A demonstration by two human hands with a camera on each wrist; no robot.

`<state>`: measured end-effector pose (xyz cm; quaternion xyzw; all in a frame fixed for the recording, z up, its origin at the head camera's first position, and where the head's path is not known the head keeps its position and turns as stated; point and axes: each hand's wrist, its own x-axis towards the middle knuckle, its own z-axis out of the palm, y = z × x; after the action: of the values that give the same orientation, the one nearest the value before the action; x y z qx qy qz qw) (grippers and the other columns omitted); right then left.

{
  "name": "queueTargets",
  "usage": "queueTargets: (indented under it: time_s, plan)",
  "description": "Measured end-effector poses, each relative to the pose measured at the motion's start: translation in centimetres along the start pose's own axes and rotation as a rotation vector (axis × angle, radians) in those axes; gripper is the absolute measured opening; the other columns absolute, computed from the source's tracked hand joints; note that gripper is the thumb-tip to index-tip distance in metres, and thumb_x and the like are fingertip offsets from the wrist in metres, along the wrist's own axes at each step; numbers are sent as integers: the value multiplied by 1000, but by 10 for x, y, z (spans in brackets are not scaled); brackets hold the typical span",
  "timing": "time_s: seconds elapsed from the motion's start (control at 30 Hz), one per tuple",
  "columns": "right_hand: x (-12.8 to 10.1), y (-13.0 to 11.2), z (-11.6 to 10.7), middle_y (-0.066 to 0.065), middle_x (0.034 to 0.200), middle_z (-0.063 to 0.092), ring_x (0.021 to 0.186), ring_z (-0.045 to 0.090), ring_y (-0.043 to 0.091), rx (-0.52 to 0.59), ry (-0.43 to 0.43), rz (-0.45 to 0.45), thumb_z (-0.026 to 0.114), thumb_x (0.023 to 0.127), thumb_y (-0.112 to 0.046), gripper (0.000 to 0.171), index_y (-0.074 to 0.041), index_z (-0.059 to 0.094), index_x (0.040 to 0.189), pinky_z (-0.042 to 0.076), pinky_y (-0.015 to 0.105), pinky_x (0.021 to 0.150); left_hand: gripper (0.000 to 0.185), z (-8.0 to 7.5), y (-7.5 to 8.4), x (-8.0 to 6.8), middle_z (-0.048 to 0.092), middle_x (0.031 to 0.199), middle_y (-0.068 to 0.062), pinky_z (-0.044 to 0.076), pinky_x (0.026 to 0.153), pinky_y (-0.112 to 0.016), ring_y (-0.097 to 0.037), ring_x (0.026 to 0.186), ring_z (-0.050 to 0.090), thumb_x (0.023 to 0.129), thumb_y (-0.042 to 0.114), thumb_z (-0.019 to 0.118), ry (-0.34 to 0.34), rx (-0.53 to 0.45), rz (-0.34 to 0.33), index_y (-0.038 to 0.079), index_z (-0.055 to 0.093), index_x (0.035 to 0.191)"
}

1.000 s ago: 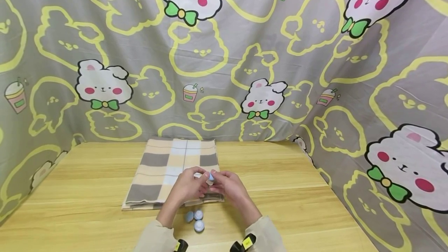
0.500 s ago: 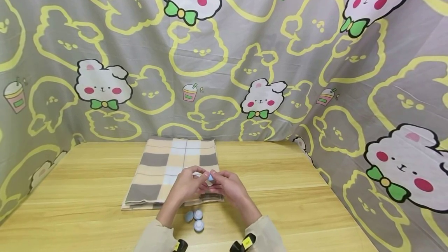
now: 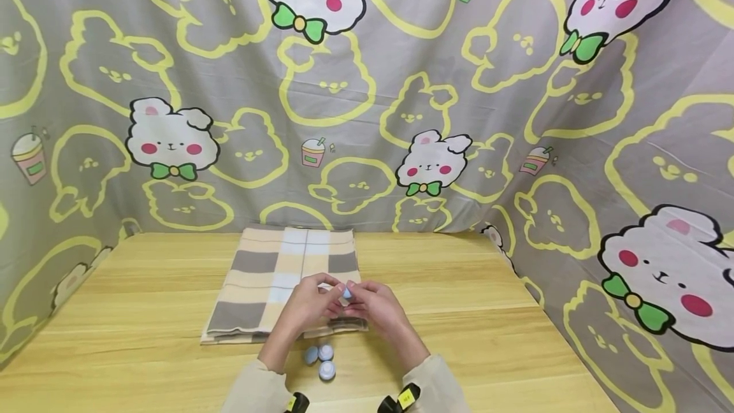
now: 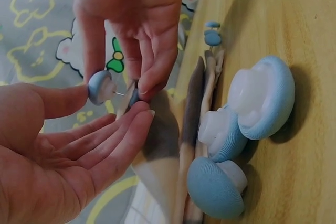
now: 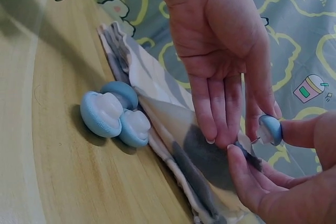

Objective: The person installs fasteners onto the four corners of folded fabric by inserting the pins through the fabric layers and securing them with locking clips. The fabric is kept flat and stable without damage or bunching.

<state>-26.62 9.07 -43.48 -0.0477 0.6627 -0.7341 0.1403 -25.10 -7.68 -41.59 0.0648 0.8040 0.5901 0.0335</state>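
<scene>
Over the front edge of a folded plaid cloth [image 3: 269, 273], my two hands meet around one small blue pin [image 3: 346, 292]. In the left wrist view my left hand [image 4: 100, 129] has its thumb on the pin's blue head [image 4: 100, 87] and its fingers under a lifted corner of the cloth [image 4: 163, 140]. My right hand [image 4: 126, 61] comes from above. Its index finger touches the head and the other fingers pinch the cloth corner at the needle's far end. The right wrist view shows the same pin [image 5: 270, 129] between my left hand [image 5: 231, 108] and right hand [image 5: 278, 192].
Three more blue cloud-shaped pins [image 3: 322, 361] lie together on the wooden table [image 3: 459, 311], just in front of the cloth and under my wrists. They also show as pins [image 5: 113, 113] in the right wrist view. Printed fabric walls enclose the table at the back and sides.
</scene>
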Motion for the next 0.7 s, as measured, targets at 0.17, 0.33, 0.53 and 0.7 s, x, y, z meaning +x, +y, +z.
queueTargets:
  time_s: [0.17, 0.33, 0.53, 0.7]
  plan:
    - [0, 1, 2, 8, 93, 69, 77, 69, 12, 7, 15, -7, 63, 101, -19, 35, 12, 58, 116, 59, 26, 75, 26, 0, -1, 0, 76, 82, -14, 61, 68, -40, -28, 71, 75, 99, 15, 64, 3, 13, 4, -6, 64, 115]
    - [0, 2, 2, 8, 93, 70, 74, 69, 10, 12, 25, -15, 62, 101, -13, 32, 14, 58, 118, 59, 24, 73, 25, 1, -2, 1, 76, 84, -15, 61, 68, -40, -29, 72, 75, 99, 14, 65, 0, 15, 15, -6, 64, 114]
    - [0, 3, 2, 9, 95, 70, 74, 69, 11, 11, 32, -22, 62, 100, -13, 30, 13, 59, 116, 59, 24, 73, 22, 1, -2, 0, 76, 84, -16, 61, 67, -40, -27, 71, 75, 99, 14, 65, 3, 24, 17, -5, 66, 110]
    - [-1, 3, 1, 7, 96, 71, 76, 68, 11, 22, 38, -30, 62, 101, -15, 29, 11, 62, 113, 58, 24, 72, 20, -1, -2, 0, 75, 86, -13, 60, 67, -39, -26, 71, 74, 97, 14, 67, -14, 97, 18, -2, 70, 107]
